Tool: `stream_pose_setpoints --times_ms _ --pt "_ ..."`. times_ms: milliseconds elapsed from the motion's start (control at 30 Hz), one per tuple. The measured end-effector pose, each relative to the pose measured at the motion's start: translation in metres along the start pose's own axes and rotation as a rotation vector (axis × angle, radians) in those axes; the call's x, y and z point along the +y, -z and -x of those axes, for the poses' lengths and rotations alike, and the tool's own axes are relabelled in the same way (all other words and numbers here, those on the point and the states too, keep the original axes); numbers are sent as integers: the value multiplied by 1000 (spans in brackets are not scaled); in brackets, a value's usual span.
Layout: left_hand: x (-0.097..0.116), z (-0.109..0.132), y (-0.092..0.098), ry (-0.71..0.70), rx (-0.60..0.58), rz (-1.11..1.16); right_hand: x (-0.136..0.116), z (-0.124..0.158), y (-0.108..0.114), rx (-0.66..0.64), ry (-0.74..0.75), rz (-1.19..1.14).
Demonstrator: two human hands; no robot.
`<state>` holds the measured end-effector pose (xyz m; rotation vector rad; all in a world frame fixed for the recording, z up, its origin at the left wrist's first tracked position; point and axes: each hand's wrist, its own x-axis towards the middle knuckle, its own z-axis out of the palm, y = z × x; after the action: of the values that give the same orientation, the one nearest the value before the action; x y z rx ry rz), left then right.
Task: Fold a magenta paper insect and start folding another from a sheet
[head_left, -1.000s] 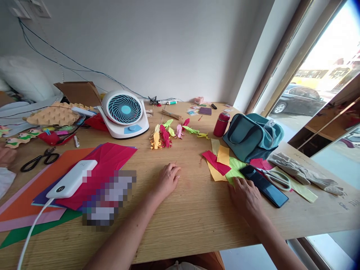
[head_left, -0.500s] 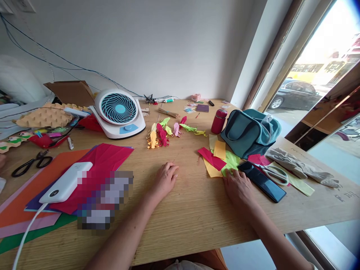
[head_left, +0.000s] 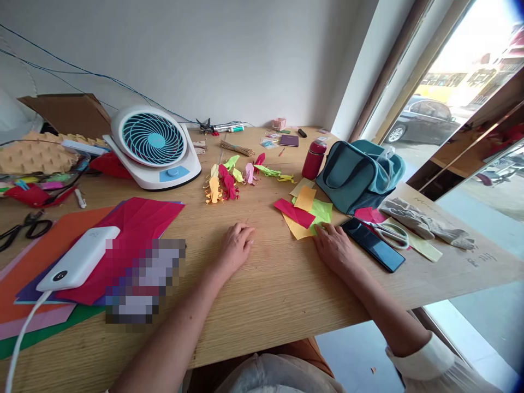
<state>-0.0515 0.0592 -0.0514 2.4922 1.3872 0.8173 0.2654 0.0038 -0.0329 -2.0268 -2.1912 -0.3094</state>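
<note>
Left hand (head_left: 236,245) rests on the table (head_left: 266,305), center of frame, fingers loosely curled; can't tell if anything's under them. Right hand (head_left: 336,248) is palm down, right of center, fingers slightly spread, nothing visibly gripped. Its fingertips are at the lower edge of the green paper (head_left: 323,210); exact contact unclear. That paper is right of center, partly under the red slip (head_left: 292,212) and orange slip (head_left: 305,198).

Risks, my read: sliding the right hand could crease the green paper or drag the overlapping slips along. A swing toward the frame's right could knock the phone (head_left: 372,245), just beside that hand, or the scissors (head_left: 393,236) by it. A left reach forward could crush the paper figures (head_left: 229,183), upper center. Airflow from the fan (head_left: 153,142), upper left, could scatter loose paper; can't tell if it's running.
</note>
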Motion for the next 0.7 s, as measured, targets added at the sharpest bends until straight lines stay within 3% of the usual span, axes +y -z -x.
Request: stream_pose_setpoints --times_ms 200,333,433,567,700 --pt "0 0 2 -4 2 -11 -15 -1 13 78 -60 -55" --pt "0 0 3 -7 -11 -15 -32 -11 13 -55 134 -164" --pt "0 1 4 -12 -13 -6 -31 -24 4 -150 118 -158" --pt "3 1 5 -9 -1 3 -22 -30 -4 -103 42 -123" --pt "9 2 7 0 -17 8 -25 -22 -9 -50 218 -182"
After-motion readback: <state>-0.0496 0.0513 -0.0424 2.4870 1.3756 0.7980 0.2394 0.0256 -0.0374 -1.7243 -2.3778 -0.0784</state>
